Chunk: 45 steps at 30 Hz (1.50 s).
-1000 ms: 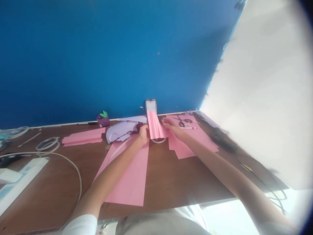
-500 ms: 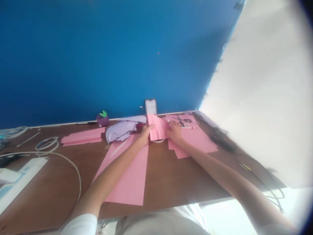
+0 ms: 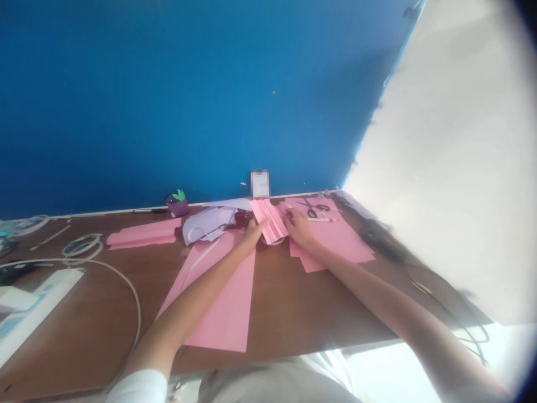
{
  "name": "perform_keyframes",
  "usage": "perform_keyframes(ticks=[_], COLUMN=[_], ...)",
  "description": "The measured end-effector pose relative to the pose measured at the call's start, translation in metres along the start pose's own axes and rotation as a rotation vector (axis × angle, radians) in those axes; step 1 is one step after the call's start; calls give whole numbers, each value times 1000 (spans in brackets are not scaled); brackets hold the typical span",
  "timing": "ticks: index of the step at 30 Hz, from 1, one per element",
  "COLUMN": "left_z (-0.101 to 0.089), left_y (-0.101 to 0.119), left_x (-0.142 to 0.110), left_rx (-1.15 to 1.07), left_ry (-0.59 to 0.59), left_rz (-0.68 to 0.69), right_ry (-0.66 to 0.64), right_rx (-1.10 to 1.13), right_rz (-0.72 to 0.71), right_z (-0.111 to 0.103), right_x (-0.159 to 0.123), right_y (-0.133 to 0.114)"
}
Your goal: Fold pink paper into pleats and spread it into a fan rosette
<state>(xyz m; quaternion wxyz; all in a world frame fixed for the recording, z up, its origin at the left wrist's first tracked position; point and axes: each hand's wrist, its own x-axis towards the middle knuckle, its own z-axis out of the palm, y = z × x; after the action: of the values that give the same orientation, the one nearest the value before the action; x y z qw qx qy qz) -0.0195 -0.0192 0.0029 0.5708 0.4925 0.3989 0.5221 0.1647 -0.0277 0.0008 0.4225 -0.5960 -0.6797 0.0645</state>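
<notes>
A pleated piece of pink paper (image 3: 272, 223) is held up between my two hands, tilted, above the brown table. My left hand (image 3: 254, 233) grips its left side, with the thumb over the front. At its right edge my right hand (image 3: 297, 224) pinches the folds with bent fingers. Part of a white round thing (image 3: 274, 242) shows under the paper. A flat pink sheet (image 3: 222, 313) lies beneath my left forearm. To the right, scissors (image 3: 312, 211) and a white and red pen (image 3: 325, 220) rest on more pink sheets (image 3: 335, 240).
An upright phone (image 3: 260, 184) leans on the blue wall. Crumpled lilac paper (image 3: 207, 224), a folded pink strip (image 3: 145, 232) and a purple cup (image 3: 178, 206) with green leaves stand left. A looping white cable (image 3: 134, 291) and a white box (image 3: 37, 310) lie far left; dark cables run right.
The pleated paper has tilted and drawn in narrower, its top now leaning left. Both hands stay on it, and the right fingers have bent in more.
</notes>
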Motion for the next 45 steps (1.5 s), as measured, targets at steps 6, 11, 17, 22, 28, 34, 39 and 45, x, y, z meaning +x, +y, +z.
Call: perform_keyframes(ticks=[6,11,17,22,28,34,39,45], left_z=[1,-1,-2,-2,-2,-1,0,-1], left_y=[2,0,-3,-4,-3,-1,2,5], left_x=[-3,-1,2,2,3,1,-3,-6], left_rx=[-3,1,-47,-60,-27,20,0,-39], left_ry=[-101,-31,23,40,23,13,70,81], left_rz=[56,18,-17,-3,25,68,16,-33], right_ry=[30,88,152,-11,-4,-22,5,1], right_rx=[-24,-31,140,412,439,375,295,285], right_rz=[-202,-194,58,249,131,-38,-74,-41], right_z=[-3,-3,-3,-5,-11,-18,-20,-19], right_x=[-5,-5,-1,4,2,-10,-15,-13], right_y=[-13,-10,1,6,-3,-18,-21,-22])
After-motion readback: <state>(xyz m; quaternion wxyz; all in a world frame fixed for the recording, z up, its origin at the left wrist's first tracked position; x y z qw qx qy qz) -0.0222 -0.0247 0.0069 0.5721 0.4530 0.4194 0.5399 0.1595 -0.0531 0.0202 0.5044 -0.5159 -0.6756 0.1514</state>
